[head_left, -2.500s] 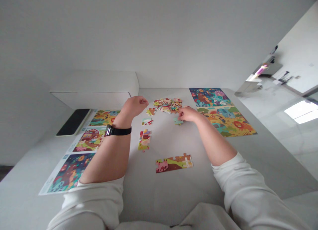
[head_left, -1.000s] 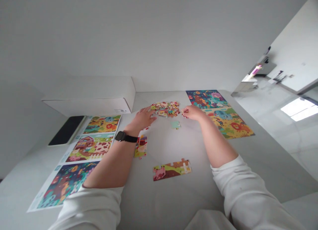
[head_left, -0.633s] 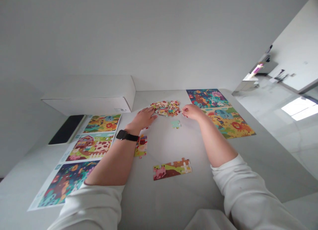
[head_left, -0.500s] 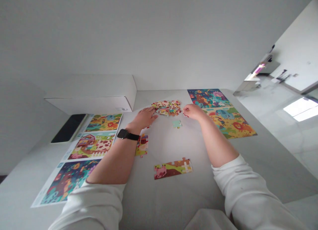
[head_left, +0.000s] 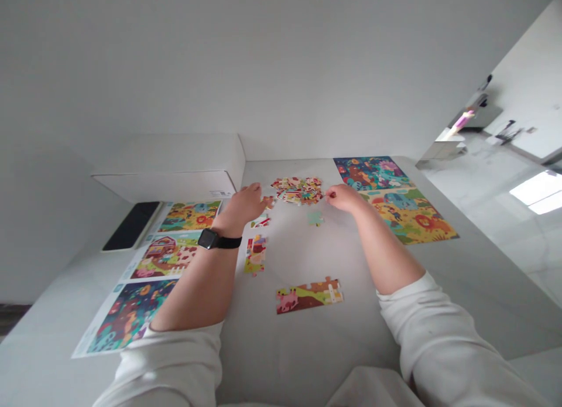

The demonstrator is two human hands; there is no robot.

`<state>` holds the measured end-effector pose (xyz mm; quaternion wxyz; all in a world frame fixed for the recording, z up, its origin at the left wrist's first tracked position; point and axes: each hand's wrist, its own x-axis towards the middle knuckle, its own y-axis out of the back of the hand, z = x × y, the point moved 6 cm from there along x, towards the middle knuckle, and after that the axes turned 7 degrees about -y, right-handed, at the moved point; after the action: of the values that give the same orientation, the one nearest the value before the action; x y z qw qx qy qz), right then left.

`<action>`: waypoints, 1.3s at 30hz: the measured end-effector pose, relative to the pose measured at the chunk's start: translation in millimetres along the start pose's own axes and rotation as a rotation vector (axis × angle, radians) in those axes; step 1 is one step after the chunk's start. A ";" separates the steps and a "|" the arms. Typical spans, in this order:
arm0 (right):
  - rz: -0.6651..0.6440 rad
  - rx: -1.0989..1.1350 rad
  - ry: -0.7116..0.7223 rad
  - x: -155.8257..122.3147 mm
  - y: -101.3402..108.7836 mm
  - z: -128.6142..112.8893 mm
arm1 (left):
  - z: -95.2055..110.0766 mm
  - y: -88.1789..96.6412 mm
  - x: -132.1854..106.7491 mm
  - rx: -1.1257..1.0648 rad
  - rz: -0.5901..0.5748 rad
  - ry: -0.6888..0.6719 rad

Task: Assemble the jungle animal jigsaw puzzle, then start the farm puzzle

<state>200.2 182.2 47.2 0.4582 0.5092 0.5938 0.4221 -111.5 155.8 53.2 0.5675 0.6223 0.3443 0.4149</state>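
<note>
A heap of jigsaw puzzle pieces (head_left: 298, 190) lies toward the back of the table. Left of it, my left hand (head_left: 246, 207) has its fingers bent over a brownish puzzle piece (head_left: 268, 202) at the fingertips. My right hand (head_left: 341, 197) is closed in a pinch at the heap's right edge; whatever it pinches is too small to make out. Between my arms lie a pale green piece (head_left: 315, 218), a red-and-white piece (head_left: 262, 221), a joined upright strip (head_left: 255, 255) and a longer joined strip with a pig (head_left: 309, 294).
A printed sheet with several pictures (head_left: 164, 257) lies under and beside my left forearm, with a dark phone-like slab (head_left: 132, 226) at its edge. Behind stands a white box (head_left: 167, 184). Two colourful picture sheets (head_left: 395, 202) lie to the right. The wall (head_left: 307, 73) rises behind the table.
My left hand has shifted left, away from the heap, uncovering the red-and-white piece; a brownish piece now shows at its fingertips. My right hand stays pinched by the heap. The view has shifted slightly.
</note>
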 end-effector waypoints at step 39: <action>0.149 0.119 0.420 -16.3 -32.9 -64.9 | 68.4 -22.4 10.5 -0.193 -0.028 -0.257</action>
<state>130.8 159.8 31.7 0.2612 0.4788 0.6608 0.5157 -44.1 139.1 31.5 0.6699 0.6077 0.2362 0.3551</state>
